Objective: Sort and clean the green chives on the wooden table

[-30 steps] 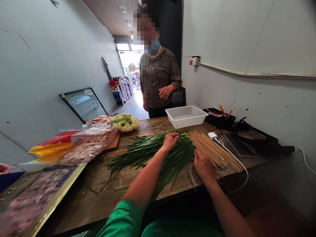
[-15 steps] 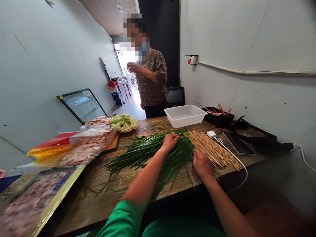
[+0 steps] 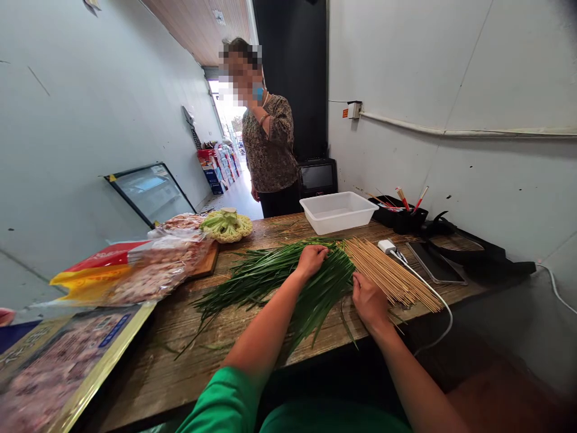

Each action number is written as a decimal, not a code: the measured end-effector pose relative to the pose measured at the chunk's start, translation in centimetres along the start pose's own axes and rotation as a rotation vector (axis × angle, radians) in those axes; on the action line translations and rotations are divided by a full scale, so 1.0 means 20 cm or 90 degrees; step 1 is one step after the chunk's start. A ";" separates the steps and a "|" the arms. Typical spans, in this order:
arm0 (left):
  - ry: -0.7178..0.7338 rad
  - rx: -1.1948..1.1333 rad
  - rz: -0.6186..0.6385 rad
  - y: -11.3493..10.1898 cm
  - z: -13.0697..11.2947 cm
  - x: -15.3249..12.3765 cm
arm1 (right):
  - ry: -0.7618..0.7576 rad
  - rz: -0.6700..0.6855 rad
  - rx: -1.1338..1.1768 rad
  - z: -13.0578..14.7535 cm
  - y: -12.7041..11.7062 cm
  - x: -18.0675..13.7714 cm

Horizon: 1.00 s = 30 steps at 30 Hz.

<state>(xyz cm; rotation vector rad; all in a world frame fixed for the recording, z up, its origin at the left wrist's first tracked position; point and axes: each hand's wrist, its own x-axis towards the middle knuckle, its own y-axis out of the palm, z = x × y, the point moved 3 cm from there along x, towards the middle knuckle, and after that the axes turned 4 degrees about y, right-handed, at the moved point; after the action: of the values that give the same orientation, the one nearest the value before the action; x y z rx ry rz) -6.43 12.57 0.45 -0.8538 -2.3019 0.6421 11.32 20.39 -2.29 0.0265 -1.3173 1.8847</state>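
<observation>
The garlic chives [image 3: 324, 294] lie fanned on the counter [image 3: 157, 385] before the person, ends beside the bamboo skewers [image 3: 387, 270], apparently keeping both within reach. The left hand [image 3: 312, 261] rests over the chives, fingertips together; the right hand [image 3: 370, 300] curls at their edge, perhaps steadying them. I cannot tell whether either grips a stalk.

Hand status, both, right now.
Left hand: curled over the chives; grip cannot be told.
Right hand: curled at the chives' edge; grip cannot be told.
</observation>
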 end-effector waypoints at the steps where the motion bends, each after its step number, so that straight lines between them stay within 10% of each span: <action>1: -0.002 0.001 0.000 0.00 0.00 0.00 | 0.000 -0.002 0.001 0.00 0.00 0.00; 30: 0.018 0.031 -0.007 -0.01 -0.03 -0.01 | -0.005 -0.002 -0.003 0.01 -0.01 0.00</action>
<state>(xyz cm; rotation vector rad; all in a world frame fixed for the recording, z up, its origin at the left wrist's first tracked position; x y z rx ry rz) -6.00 12.42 0.84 -0.8225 -2.2545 0.6754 11.40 20.27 -2.14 0.0341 -1.3262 1.8808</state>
